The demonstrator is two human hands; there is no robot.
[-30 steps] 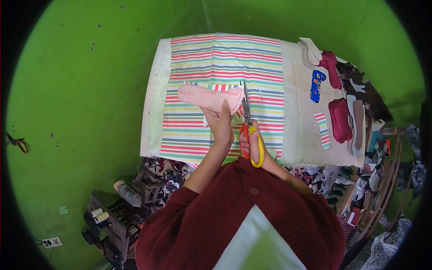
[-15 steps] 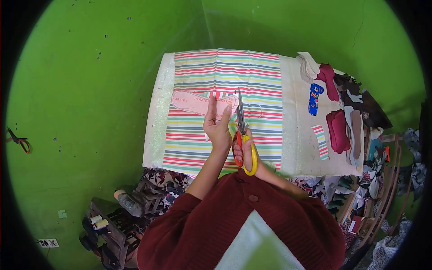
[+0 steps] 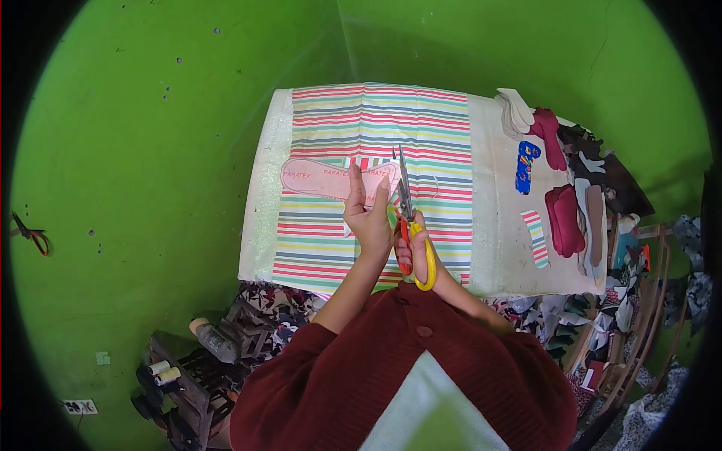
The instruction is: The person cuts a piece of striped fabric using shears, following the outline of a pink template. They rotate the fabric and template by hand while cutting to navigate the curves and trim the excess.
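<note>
Crosswise over striped cloth (image 3: 338, 113), a pink printed piece (image 3: 312, 178) is gripped by the left hand (image 3: 367, 216) toward its right end, just beside slightly parted scissors (image 3: 407, 206) held in the right hand (image 3: 418, 248), pointing away.

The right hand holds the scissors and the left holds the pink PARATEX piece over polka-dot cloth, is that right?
No, the cloth is striped, not polka-dot, as the head view shows. The right hand does hold the scissors, and the left hand the pink PARATEX piece over that cloth.
</note>
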